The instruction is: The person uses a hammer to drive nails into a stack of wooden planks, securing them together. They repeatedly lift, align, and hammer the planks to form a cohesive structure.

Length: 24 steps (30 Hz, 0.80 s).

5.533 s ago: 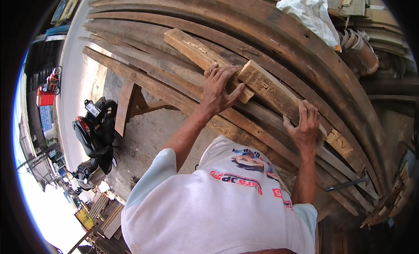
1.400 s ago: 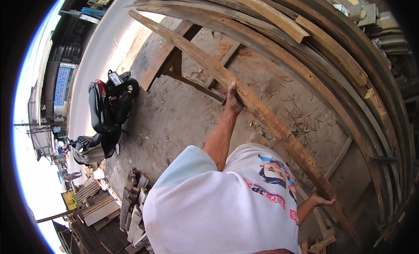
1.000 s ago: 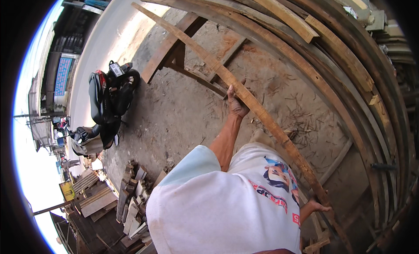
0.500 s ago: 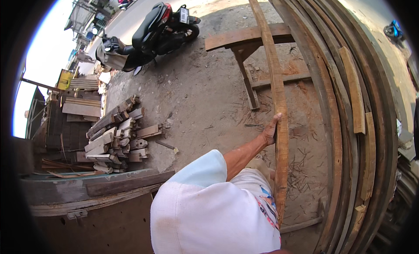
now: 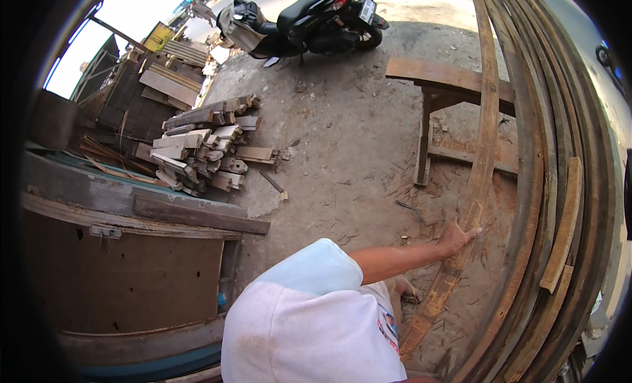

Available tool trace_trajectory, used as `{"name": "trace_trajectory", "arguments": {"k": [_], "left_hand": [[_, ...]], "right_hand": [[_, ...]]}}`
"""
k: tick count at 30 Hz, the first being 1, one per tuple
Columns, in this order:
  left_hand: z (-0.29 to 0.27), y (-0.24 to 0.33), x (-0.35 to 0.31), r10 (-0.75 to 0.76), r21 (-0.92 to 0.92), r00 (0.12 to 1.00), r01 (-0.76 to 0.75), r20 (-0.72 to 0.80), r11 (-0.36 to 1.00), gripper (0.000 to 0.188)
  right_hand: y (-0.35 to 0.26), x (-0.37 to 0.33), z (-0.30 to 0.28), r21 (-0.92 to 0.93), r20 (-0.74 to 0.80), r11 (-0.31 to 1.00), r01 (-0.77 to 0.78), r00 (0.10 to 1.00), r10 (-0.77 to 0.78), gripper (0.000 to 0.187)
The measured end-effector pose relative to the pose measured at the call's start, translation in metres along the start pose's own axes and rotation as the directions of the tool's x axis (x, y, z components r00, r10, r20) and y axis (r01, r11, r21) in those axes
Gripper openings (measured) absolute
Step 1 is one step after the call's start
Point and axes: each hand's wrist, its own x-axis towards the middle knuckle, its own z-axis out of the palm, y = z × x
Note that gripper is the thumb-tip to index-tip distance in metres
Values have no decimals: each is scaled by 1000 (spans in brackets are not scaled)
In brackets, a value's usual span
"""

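Observation:
A long, narrow wooden plank (image 5: 486, 119) runs from the top of the view down past my right side, its near part scuffed and paler in patches. My left hand (image 5: 459, 239) grips it at about mid-length, one digit lying across its upper face and the other fingers partly hidden. Farther out the plank passes over a wooden trestle (image 5: 454, 77). My right hand is out of sight; only a sliver of skin shows at the lower edge, below my white shirt.
Long boards (image 5: 526, 185) are stacked close on the right, with short offcuts (image 5: 566, 218) on top. A pile of wood pieces (image 5: 197, 149) lies left on the dirt ground. A black motorcycle (image 5: 316, 24) stands beyond. A brown panelled wooden piece (image 5: 125, 271) sits at lower left.
The view has turned, so the surroundings sit farther right. The plank now slants more, its near end toward me, and my left hand reaches farther across it.

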Motion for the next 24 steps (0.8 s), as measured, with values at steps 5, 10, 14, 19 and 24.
{"name": "trace_trajectory", "arguments": {"k": [5, 10, 14, 19, 24], "left_hand": [[10, -22, 13, 12, -11, 1000, -13, -7, 1000, 108], [10, -29, 16, -70, 113, 996, 77, -62, 991, 111], [17, -28, 21, -118, 125, 993, 121, -29, 985, 111], [18, -70, 53, -63, 111, 995, 71, -77, 991, 101], [64, -21, 18, 53, 114, 998, -49, -37, 992, 89]], "right_hand": [[-5, 6, -10, -29, -9, 999, -26, 1000, 26, 72], [-5, 12, -39, -43, -35, 996, -76, 997, 74, 70], [-5, 9, -99, 56, -175, 995, -82, 980, 91, 69], [-4, -17, -165, 196, -340, 977, -86, 929, 150, 68], [4, -43, -216, 270, -444, 959, -88, 872, 205, 67]]}}
